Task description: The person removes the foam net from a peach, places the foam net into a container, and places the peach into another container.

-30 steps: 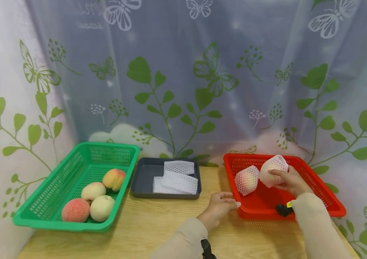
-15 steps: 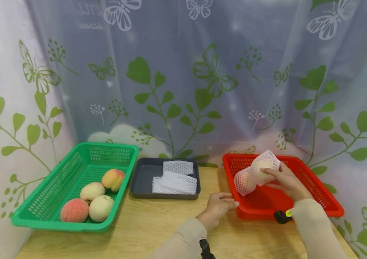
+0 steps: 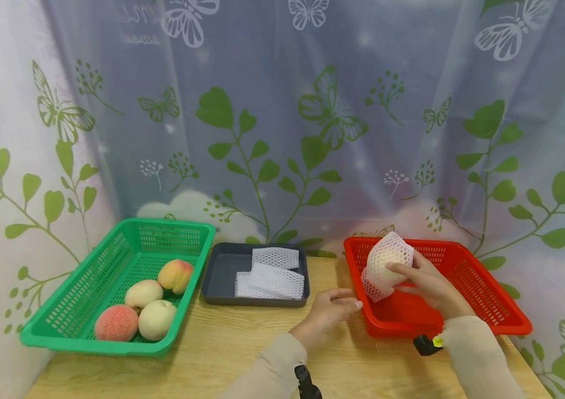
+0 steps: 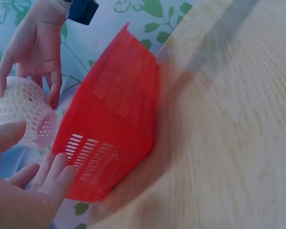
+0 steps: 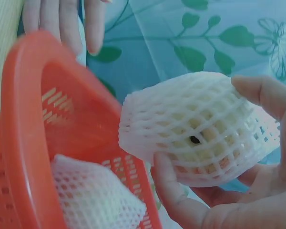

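So far, four bare peaches (image 3: 143, 302) lie unwrapped in the green basket (image 3: 87, 282), and spare foam nets (image 3: 272, 274) wait in the grey tray (image 3: 219, 271). My left hand (image 3: 327, 313) hangs relaxed and empty beside the red basket (image 3: 482, 299). My right hand (image 3: 424, 282) grips a netted peach (image 3: 387, 260) above it; another netted one (image 5: 93, 198) already sits inside.

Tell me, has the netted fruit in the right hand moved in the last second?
Yes. The netted fruit in the right hand has shifted left, toward the red basket's near-left corner.
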`<action>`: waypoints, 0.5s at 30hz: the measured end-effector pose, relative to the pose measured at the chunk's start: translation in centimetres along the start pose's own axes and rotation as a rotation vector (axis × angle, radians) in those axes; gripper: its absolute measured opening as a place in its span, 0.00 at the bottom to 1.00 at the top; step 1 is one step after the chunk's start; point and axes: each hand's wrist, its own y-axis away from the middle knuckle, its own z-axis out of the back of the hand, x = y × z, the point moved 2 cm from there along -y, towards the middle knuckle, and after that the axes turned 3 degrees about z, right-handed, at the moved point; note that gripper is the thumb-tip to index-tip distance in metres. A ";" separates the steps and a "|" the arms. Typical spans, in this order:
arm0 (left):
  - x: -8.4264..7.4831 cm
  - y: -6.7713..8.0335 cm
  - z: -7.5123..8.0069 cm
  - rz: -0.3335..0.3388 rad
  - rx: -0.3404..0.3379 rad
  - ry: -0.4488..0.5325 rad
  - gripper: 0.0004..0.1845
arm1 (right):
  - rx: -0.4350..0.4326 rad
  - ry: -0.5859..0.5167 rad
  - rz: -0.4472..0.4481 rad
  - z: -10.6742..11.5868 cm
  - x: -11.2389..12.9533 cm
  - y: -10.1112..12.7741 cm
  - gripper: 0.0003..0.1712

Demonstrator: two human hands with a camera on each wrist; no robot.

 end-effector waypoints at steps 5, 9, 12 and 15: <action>-1.1 0.0 1.1 -0.038 0.031 -0.010 0.28 | 0.039 -0.021 0.028 -1.4 0.9 0.3 0.45; -2.0 0.2 2.1 -0.071 0.042 0.021 0.31 | 0.082 -0.064 0.042 -2.6 1.1 0.5 0.41; -2.5 0.4 2.9 -0.096 0.044 0.026 0.33 | 0.108 -0.087 0.038 -3.6 1.1 0.6 0.39; -2.9 0.8 3.6 -0.118 0.058 0.024 0.34 | 0.131 -0.095 0.043 -4.8 1.0 0.7 0.40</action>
